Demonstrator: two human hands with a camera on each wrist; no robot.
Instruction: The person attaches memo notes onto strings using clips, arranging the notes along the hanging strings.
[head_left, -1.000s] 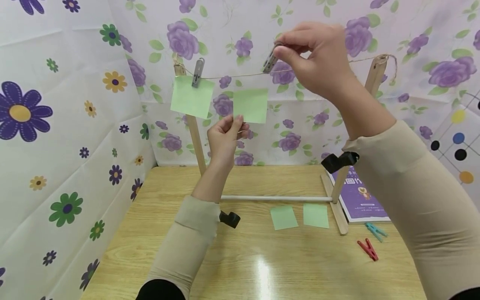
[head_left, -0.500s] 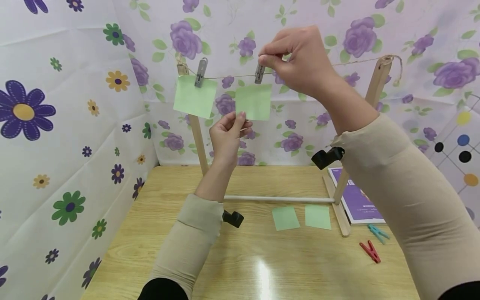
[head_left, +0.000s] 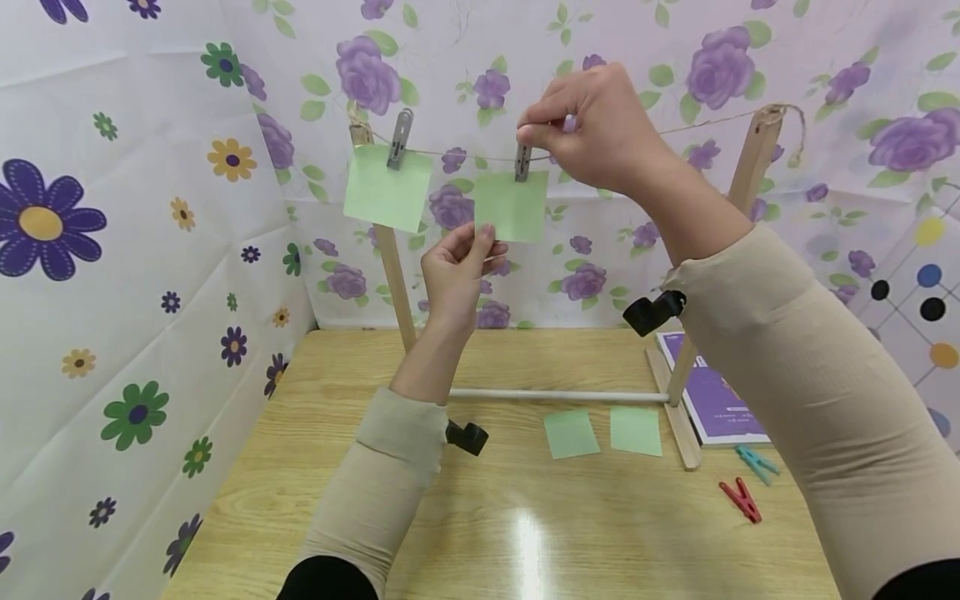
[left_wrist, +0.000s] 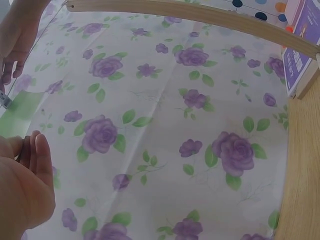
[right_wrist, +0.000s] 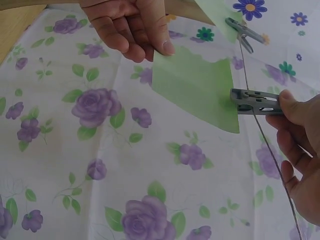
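My left hand [head_left: 456, 271] pinches the lower edge of a green paper square [head_left: 512, 208] between thumb and fingers, just below the string [head_left: 480, 157]. With thumb and fingertips, my right hand [head_left: 600, 125] pinches the handle end of a grey clothespin [head_left: 522, 162]. In the right wrist view this clothespin [right_wrist: 255, 102] crosses the string, and its tip overlaps the top edge of the paper [right_wrist: 195, 90]. To the left, another green paper square [head_left: 386, 190] hangs from the string under a second grey clothespin [head_left: 400, 140].
Wooden posts [head_left: 393, 283] [head_left: 753, 162] hold up the string, with a white rod [head_left: 555, 396] between them lower down. On the table [head_left: 360, 358] lie two green paper squares [head_left: 572, 434] [head_left: 635, 431], a teal clothespin [head_left: 757, 463], a red clothespin [head_left: 741, 501] and a purple book [head_left: 723, 408].
My right hand has moved left and down, bringing the clothespin from above the string onto the top edge of the paper. The left hand, still pinching the paper, has shifted slightly right.
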